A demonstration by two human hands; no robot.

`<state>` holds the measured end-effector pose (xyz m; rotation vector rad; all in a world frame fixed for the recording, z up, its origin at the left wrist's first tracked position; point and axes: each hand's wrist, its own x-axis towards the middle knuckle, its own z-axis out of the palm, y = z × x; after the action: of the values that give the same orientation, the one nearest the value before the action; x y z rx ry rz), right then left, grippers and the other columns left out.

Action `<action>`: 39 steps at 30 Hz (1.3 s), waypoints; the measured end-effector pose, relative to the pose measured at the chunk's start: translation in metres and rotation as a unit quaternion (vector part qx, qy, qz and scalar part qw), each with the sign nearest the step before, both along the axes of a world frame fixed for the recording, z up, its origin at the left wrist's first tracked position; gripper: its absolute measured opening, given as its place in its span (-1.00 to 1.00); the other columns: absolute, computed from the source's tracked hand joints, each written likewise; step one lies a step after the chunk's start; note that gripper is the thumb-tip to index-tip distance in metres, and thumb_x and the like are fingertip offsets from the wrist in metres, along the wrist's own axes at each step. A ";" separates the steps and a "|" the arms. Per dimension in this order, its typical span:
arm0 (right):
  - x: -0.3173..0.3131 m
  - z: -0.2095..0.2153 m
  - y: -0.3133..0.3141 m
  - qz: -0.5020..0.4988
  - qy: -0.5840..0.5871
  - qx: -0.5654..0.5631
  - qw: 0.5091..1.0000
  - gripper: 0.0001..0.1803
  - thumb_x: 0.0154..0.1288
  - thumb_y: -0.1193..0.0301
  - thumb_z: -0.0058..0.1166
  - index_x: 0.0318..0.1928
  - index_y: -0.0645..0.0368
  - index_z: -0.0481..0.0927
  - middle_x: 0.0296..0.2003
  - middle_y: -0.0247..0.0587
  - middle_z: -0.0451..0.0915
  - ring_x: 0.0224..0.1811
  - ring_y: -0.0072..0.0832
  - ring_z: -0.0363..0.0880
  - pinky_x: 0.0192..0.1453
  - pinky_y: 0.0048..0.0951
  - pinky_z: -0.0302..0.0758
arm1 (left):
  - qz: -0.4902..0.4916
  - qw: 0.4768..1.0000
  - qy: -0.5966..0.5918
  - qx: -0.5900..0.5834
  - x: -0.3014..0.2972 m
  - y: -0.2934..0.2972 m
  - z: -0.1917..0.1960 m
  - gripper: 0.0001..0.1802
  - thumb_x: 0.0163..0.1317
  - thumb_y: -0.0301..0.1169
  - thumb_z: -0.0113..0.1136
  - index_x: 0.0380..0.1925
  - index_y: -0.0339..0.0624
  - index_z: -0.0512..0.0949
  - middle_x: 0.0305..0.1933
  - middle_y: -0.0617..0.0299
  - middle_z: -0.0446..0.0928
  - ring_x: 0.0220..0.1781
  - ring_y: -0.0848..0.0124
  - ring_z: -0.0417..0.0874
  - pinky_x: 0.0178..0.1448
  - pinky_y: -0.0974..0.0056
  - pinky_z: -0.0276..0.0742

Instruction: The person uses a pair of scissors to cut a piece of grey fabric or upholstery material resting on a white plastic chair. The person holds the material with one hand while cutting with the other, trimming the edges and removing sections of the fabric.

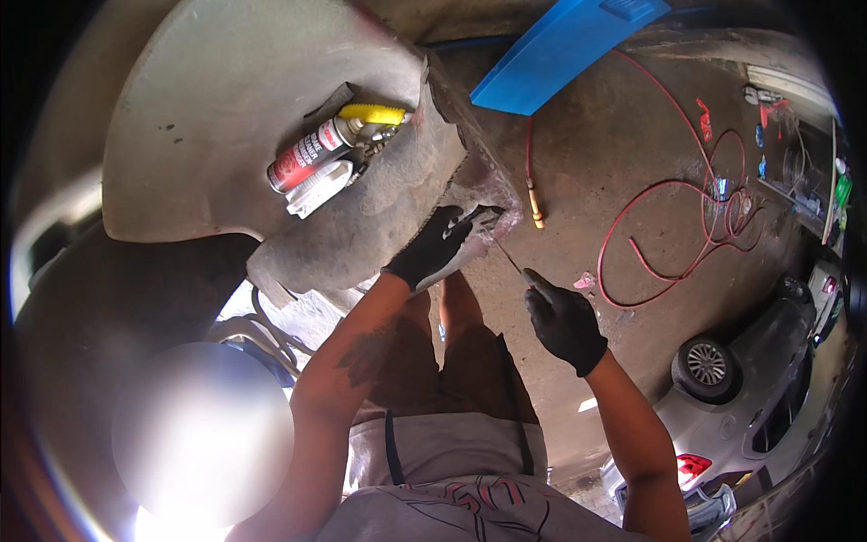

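Large curved panel (208, 117): grey, mostly smooth and dull, scuffed; flap (361, 217) on near side rougher, ragged-edged. Aerosol can (312, 158) on panel: glossy, metal-looking. Yellow coil (372, 114) beside can: shiny, plastic-looking. Left hand (432, 247), right hand (567, 321): matt black gloves. Thin shaft (510, 257) at right hand: metal-looking. Far blue panel (564, 59): smooth, plastic-looking, slight sheen. Floor (578, 181): concrete-like, matt, stained. Near shirt (433, 510): soft matt cloth. Right car wheel (704, 361): metallic-looking rim, dull rubber tyre.

both hands (567, 325) in black gloves (420, 257), grey shirt (406, 519) with red-and-dark line print, dark-striped pale shorts (465, 443), dark forearm tattoo (366, 358)
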<state>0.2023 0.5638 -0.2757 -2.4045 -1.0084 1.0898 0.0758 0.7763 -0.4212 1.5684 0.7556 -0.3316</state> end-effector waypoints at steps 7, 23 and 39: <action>-0.012 -0.011 0.028 0.093 -0.105 -0.034 0.990 -0.64 0.33 0.35 0.04 0.10 0.15 0.60 -0.53 -0.01 0.61 -0.46 -0.12 0.64 -0.36 -0.12 0.55 | -0.093 0.996 -0.009 0.005 0.010 0.009 0.041 -0.48 0.37 -0.14 0.08 0.23 -0.18 0.46 0.29 -0.12 0.39 0.37 0.02 0.37 0.45 0.08 0.24; 0.027 -0.037 0.062 0.042 0.179 -0.035 0.982 -0.86 0.25 0.38 0.03 -0.29 0.16 0.58 -0.46 0.01 0.62 -0.53 -0.21 0.58 -0.42 -0.11 0.49 | -0.168 0.984 -0.030 0.043 0.014 -0.004 0.008 -0.39 0.47 -0.12 -0.24 0.49 0.07 0.15 0.49 0.01 0.25 0.53 0.08 0.19 0.58 0.09 0.02; 0.054 -0.038 0.081 0.117 0.020 -0.141 0.983 -0.75 0.35 0.34 -0.05 -0.29 0.26 0.59 -0.34 0.18 0.63 -0.24 0.17 0.60 -0.09 0.10 0.50 | -0.204 0.978 0.012 0.044 0.021 -0.005 0.005 -0.28 0.42 -0.10 0.01 0.52 0.03 0.10 0.56 -0.07 0.11 0.58 0.08 0.12 0.60 0.11 0.00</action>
<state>0.2568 0.6445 -0.3135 -2.5135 -1.2209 1.4427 0.0969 0.7717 -0.4164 1.8036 0.4647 -0.6246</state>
